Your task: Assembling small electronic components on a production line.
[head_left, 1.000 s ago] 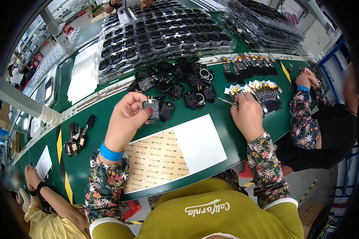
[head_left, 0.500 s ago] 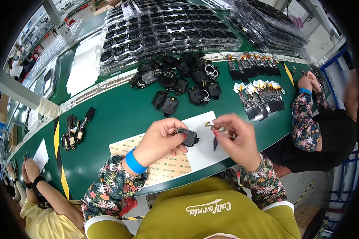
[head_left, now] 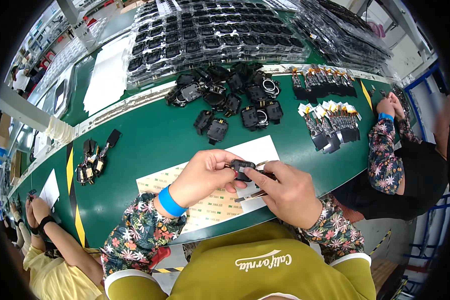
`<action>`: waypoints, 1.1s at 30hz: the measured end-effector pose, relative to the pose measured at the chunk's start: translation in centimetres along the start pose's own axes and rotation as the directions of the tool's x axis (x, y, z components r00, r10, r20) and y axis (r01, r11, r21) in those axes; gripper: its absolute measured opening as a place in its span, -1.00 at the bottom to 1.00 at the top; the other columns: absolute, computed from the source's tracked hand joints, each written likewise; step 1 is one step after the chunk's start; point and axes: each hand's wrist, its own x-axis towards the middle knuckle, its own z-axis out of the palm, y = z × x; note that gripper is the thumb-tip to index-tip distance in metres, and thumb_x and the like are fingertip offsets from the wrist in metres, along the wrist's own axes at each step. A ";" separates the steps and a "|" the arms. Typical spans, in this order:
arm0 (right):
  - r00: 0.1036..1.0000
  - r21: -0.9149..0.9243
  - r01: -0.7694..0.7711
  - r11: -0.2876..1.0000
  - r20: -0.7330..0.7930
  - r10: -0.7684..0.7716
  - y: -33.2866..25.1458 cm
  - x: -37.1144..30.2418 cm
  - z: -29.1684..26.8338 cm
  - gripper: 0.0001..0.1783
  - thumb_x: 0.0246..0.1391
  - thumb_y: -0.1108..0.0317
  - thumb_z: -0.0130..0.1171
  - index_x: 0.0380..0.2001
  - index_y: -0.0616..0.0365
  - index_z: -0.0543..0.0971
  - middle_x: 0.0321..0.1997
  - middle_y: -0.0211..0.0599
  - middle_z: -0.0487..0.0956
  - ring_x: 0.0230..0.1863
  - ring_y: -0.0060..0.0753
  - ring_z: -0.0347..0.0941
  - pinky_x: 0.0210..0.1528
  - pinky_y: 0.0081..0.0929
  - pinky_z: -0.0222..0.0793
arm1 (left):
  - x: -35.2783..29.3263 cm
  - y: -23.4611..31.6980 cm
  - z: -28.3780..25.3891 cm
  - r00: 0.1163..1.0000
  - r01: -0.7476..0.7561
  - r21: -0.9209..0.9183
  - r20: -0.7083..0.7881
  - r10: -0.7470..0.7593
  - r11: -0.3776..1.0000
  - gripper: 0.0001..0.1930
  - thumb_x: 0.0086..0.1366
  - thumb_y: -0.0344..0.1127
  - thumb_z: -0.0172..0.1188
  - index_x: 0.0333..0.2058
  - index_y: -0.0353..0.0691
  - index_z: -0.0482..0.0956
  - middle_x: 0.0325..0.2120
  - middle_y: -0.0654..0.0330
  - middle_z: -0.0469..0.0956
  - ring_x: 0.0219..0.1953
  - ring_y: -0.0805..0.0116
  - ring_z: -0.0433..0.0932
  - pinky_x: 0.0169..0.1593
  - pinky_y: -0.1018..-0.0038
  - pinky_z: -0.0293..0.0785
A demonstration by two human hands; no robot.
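My left hand [head_left: 205,175], with a blue wristband on its arm, pinches a small black plastic housing [head_left: 243,167] above the white sheet. Against the housing's face rests the index fingertip of my right hand [head_left: 292,192]. Slim metal tweezers [head_left: 250,196] stick out from under the right hand's curled fingers, their tips pointing left. At the housing's right edge, a small part with thin wires [head_left: 263,165] shows partly; the right fingers hide the rest. Beneath both hands lie the white sheet [head_left: 257,147] and a tan printed backing sheet [head_left: 210,212].
Black housings [head_left: 217,131] are heaped beyond my hands. Wired boards with white tabs [head_left: 330,125] lie in rows at right. More wired parts [head_left: 87,167] sit at left. Clear trays of black parts [head_left: 210,35] stand behind. Co-workers' hands [head_left: 391,106] are at both sides.
My right hand has moved left and down onto the housing, its index finger now on it. The tweezers have come into view. The left hand has shifted slightly right with the housing.
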 end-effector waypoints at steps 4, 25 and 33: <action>1.000 -0.055 0.017 0.998 0.020 -0.016 0.1 -0.1 0.1 -0.41 -0.40 0.52 0.25 -0.11 -0.02 0.58 -0.39 -0.37 0.43 -0.51 -0.38 0.44 -0.52 -0.47 0.41 | 0.0 0.0 0.1 1.000 0.002 -0.011 -0.004 -0.002 1.000 -0.69 0.21 -0.60 -0.04 -0.05 -0.45 0.44 -0.29 0.12 0.57 -0.31 0.41 0.62 -0.26 0.58 0.59; 0.997 -0.086 0.066 0.994 -0.020 -0.068 -0.1 -0.6 0.6 -0.45 -0.37 0.49 0.19 -0.12 0.03 0.60 -0.35 -0.32 0.45 -0.50 -0.38 0.44 -0.54 -0.50 0.39 | -0.1 -0.2 0.7 0.994 -0.073 0.059 -0.072 0.077 0.996 -0.79 0.18 -0.66 0.01 -0.18 -0.46 0.47 -0.31 0.11 0.57 -0.33 0.47 0.58 -0.22 0.58 0.58; 0.991 -0.058 0.083 0.995 -0.097 -0.088 0.4 -0.5 0.5 -0.45 -0.39 0.51 0.20 -0.14 0.02 0.61 -0.33 -0.29 0.45 -0.51 -0.37 0.44 -0.54 -0.49 0.39 | -0.4 0.3 0.8 0.996 -0.085 0.061 -0.005 0.085 0.995 -0.73 0.14 -0.67 0.06 -0.14 -0.46 0.45 -0.29 0.14 0.56 -0.28 0.48 0.57 -0.16 0.56 0.56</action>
